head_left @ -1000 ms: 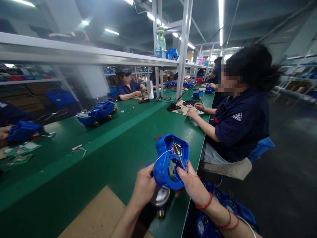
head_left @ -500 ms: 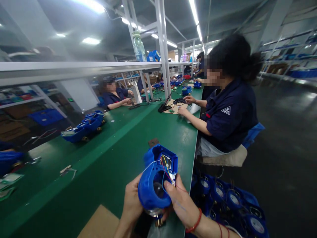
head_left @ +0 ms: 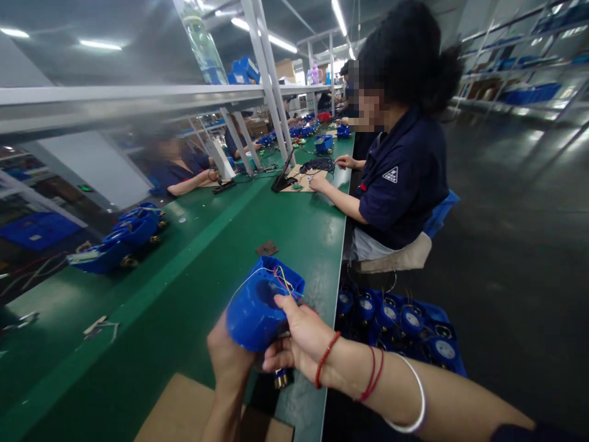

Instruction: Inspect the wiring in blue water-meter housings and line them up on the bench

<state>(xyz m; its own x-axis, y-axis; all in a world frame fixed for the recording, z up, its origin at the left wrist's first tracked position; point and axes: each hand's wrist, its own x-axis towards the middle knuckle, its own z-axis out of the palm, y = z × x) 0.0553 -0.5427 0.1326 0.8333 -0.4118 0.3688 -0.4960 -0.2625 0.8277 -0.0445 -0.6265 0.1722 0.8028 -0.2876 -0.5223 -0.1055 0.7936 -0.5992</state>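
Over the counter's near edge, head view: a blue plastic meter housing (head_left: 253, 316) is held tilted above the green counter (head_left: 202, 258), its round opening facing up.
Left hand (head_left: 229, 347): wrapped around the housing's left side and underside, gripping it; the fingertips are hidden.
Right hand (head_left: 301, 337): thumb at the edge of the round opening, fingers curled below, holding the housing from the right.
Wires (head_left: 286, 282): thin yellow, red and white strands at the housing's far compartment.
Brass fitting (head_left: 281, 379): just below the right hand's fingers.
Right wrist: a red beaded bracelet (head_left: 327, 361), thin red cords (head_left: 376, 373) and a white bangle (head_left: 421, 399).
Around the housing: a brown flat scrap (head_left: 267, 248) beyond it; a cardboard sheet (head_left: 177, 408) nearer the wearer.
Counter's far left: a row of blue meter housings (head_left: 143, 228).
Right of the counter: a blue tray (head_left: 436, 314) of round-dialled meters (head_left: 413, 320), below counter height.
Farther along: a co-worker in a navy shirt (head_left: 407, 175), seated, both hands above a brown board (head_left: 304, 183).
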